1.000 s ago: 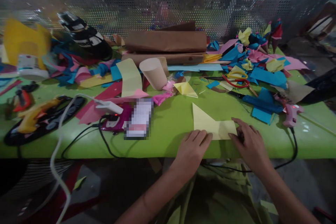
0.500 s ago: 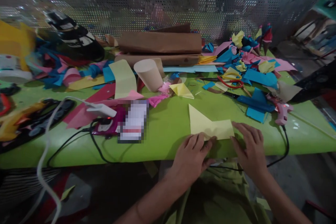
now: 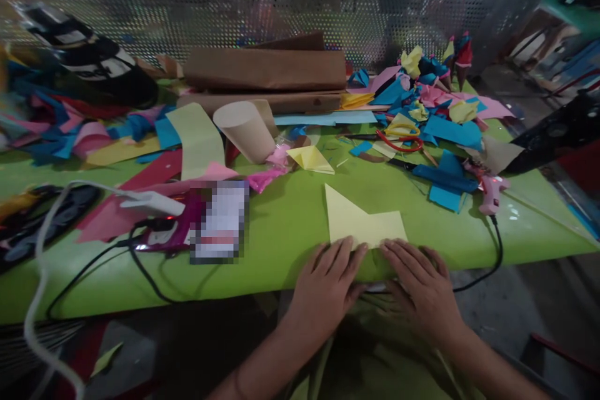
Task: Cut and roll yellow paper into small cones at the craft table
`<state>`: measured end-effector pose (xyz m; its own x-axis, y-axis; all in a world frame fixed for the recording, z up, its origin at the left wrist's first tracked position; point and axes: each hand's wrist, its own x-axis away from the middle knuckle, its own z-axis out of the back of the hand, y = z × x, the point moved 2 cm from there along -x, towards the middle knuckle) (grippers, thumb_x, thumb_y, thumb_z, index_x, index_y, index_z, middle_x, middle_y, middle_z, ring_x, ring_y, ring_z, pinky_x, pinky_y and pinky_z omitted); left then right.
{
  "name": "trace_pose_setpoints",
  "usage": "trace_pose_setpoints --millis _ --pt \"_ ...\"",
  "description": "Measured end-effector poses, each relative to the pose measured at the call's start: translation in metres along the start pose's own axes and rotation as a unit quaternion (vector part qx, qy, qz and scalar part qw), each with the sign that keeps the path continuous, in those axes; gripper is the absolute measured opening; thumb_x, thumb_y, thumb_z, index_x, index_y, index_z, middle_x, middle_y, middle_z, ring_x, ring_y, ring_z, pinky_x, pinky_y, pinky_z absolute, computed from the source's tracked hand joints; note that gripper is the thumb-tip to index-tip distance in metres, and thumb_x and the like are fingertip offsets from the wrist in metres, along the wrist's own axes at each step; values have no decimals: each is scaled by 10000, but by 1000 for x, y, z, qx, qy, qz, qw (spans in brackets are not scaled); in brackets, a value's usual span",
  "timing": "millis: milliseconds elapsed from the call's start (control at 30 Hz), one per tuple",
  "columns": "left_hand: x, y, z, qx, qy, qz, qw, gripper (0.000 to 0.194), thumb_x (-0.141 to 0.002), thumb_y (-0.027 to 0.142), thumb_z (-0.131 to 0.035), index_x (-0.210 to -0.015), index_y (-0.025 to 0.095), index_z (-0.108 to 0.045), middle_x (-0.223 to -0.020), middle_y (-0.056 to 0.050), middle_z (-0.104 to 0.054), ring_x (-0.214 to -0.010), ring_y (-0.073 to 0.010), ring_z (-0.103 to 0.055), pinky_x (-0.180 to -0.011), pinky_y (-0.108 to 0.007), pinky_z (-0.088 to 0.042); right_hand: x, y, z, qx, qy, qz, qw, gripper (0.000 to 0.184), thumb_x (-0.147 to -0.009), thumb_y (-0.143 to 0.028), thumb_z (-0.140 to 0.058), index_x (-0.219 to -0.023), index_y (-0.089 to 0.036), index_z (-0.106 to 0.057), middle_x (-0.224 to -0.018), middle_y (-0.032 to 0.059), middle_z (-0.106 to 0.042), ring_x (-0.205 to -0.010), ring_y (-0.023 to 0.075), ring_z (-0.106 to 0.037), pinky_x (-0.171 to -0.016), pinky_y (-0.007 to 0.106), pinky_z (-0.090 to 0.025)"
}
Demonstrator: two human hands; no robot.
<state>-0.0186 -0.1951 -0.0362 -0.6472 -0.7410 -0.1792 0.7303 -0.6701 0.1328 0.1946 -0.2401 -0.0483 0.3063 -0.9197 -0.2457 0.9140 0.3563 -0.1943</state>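
Observation:
A pale yellow sheet of paper, folded with a tall point on its left side, lies flat near the front edge of the green table. My left hand rests palm down with its fingertips on the paper's lower left edge. Beside it, my right hand lays its outstretched fingers along the lower right edge. Both hands have their fingers extended, and neither grips anything. Behind the sheet sits a smaller folded yellow paper piece.
Left of the paper lie a phone and a power strip with cables. A pink glue gun stands at right, near red-handled scissors. Coloured paper scraps, a cardboard tube and brown paper line the back.
My right hand has moved left from the paper's right end to its lower edge, closer to my left hand. The camera view has shifted slightly to the right.

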Motion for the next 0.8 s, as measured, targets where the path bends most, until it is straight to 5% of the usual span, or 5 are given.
trace_pose_setpoints --millis 333,800 --pt "29 -10 8 -18 -16 69 997 584 -993 413 -456 -1551 305 -319 -1544 15 -455 -1358 -271 -452 -1023 -455 -351 7 20 5 14 22 -19 999 624 -948 -247 -565 -1531 -311 -353 -1448 42 -579 -1296 296 -550 -1075 503 -314" --pt "50 -32 31 2 64 136 989 460 -969 375 -528 -1408 235 -519 -1413 -69 -604 -1259 -271 -531 -1049 -432 -323 7 22 1 1 56 -18 998 603 -966 -264 -568 -1525 -353 -362 -1433 25 -594 -1292 278 -553 -1090 489 -324"
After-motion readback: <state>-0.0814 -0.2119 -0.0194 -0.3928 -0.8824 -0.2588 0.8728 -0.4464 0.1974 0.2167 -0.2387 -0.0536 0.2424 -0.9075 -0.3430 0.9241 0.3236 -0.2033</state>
